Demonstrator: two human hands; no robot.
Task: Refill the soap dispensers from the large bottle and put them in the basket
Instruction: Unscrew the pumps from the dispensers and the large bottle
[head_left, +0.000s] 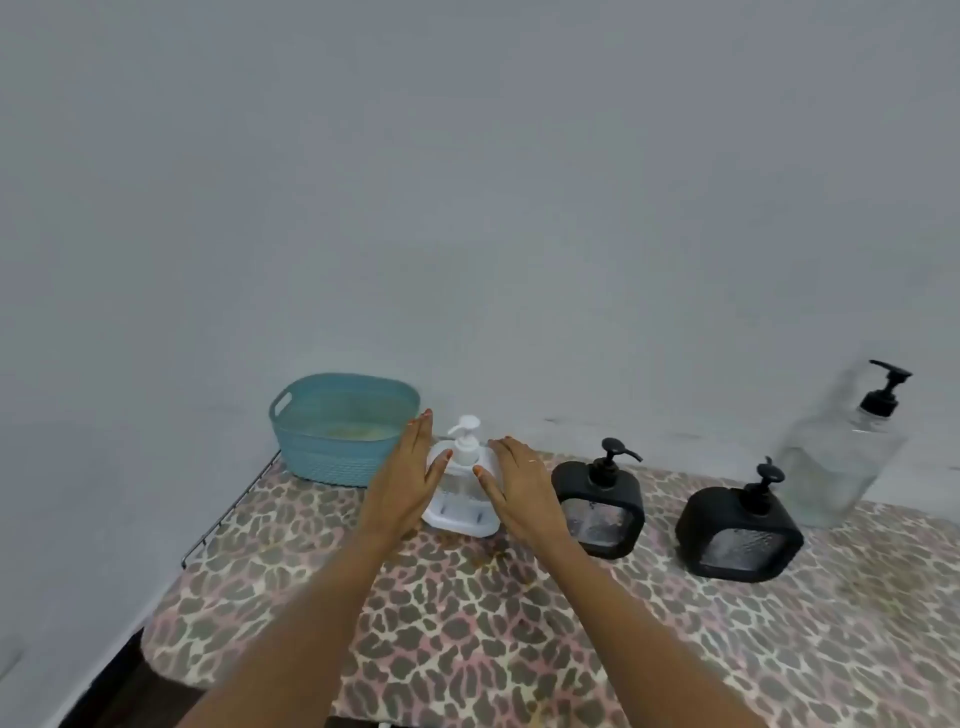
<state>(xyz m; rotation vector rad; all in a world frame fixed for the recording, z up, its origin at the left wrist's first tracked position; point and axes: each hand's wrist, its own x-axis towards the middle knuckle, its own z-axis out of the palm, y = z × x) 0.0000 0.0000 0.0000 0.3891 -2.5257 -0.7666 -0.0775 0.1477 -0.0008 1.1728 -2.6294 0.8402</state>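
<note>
Head view has both your hands out over the table (467, 623), which is covered in a leopard-print cloth. Your left hand (410, 480) and right hand (519, 486) stand on either side of the white dispenser (461, 484), palms facing each other, fingers straight and spread only a little. Both thumbs lie against or just in front of its clear body; I cannot tell whether they press it. Neither hand is curled round anything. You wear a thin ring (532, 461) on the right hand.

That white dispenser stands upright near the far edge, left of the middle, its pump head up. The teal basket (322, 457) sits at the far left corner, just beside your left hand; something pale shows on its floor, too blurred to name. To the right of your right hand a black dispenser (597, 501) stands upright, and a second black dispenser (740, 530) stands further right, apart from it. The large bottle (841, 457), clear with a black pump, stands at the far right edge against the grey wall (467, 208).
</note>
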